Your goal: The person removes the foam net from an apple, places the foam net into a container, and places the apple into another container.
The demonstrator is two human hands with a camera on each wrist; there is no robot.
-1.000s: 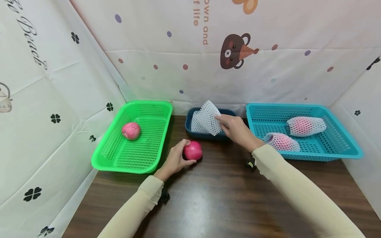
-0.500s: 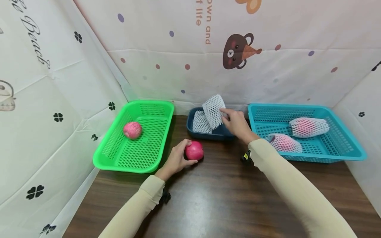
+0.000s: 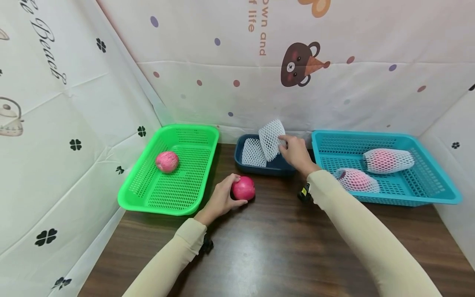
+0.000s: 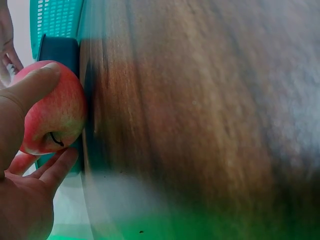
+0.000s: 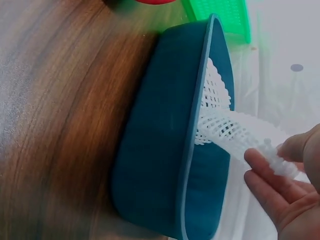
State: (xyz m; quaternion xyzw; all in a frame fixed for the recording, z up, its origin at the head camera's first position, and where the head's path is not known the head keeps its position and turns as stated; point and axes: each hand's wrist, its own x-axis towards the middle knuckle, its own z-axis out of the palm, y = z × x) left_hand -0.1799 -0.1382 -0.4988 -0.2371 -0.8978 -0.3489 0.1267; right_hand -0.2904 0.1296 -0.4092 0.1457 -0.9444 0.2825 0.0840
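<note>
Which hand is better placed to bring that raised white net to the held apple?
Probably the right hand: it pinches the white net at the dark blue box, while the left hand is occupied gripping the red apple.

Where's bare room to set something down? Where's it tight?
Free: table between left forearm, right forearm and the pink apple in the left hand; green basket, right of its striped apple. Crowded: dark blue tray, one net sleeve inside, the right hand holding a second sleeve there.

Bright even light, white glare on table [image 3: 274, 251], blurry left wrist view
</note>
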